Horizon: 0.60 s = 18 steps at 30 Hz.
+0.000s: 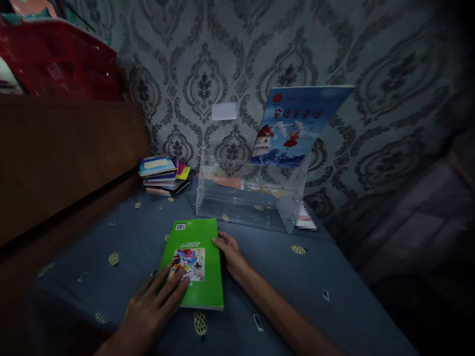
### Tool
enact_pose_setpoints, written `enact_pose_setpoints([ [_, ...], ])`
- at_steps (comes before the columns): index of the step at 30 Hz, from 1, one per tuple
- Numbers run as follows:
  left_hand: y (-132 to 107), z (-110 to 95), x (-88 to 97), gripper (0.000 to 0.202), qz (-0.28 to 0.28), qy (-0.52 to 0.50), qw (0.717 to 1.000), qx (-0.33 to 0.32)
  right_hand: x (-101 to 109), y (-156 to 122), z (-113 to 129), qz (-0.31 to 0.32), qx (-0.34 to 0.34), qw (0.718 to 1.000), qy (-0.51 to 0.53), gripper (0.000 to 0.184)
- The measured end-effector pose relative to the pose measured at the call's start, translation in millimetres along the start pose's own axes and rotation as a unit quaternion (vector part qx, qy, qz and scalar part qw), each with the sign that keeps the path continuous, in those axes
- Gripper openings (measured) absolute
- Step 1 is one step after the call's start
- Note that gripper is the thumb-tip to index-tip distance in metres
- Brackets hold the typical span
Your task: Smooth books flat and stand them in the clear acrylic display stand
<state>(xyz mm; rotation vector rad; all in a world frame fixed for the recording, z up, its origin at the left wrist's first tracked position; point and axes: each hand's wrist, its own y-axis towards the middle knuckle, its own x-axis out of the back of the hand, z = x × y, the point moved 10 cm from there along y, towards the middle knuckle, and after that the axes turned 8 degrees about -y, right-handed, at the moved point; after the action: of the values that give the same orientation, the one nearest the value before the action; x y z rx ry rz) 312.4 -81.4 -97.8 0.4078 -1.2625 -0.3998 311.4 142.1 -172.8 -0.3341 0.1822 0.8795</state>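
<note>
A green book (210, 292) lies on the cloth-covered surface in front of me, its barcode at the far left corner and its printed text upside down to me. My left hand (152, 306) rests on the near left of its cover, fingers stretched over part of the colourful picture; the thumb is hidden. At the far right edge, my right hand (230, 254) pinches the book, thumb at the edge and the other fingers partly hidden. Beyond it stands a clear acrylic rack (245, 198) with a blue illustrated book (293, 129) leaning upright in its right part.
A stack of books (161, 180) sits at the back left, near a brown wooden panel (67, 158). A red basket (63, 64) stands above that panel. A small white card (224, 111) shows above the rack, before the patterned wall (204, 59). Blue cloth (297, 296) covers the surface.
</note>
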Motion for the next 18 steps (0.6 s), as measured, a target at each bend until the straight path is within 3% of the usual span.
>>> enact_pose_setpoints([
  [5,23,-22,-24.0,0.047,0.061,-0.053,0.996,-0.034,46,-11,19,-0.058,0.043,0.996,-0.043,0.044],
  [10,40,-38,-37.4,0.040,0.094,-0.131,0.986,-0.049,70,-22,30,-0.048,0.071,0.993,-0.083,0.043],
  [14,56,-25,-45.0,0.041,0.129,-0.206,0.970,-0.009,77,-21,34,-0.048,0.096,0.986,-0.128,0.042],
  [18,79,-3,-67.2,0.048,0.164,-0.254,0.953,0.032,81,-16,30,-0.047,0.100,0.979,-0.173,0.043],
])
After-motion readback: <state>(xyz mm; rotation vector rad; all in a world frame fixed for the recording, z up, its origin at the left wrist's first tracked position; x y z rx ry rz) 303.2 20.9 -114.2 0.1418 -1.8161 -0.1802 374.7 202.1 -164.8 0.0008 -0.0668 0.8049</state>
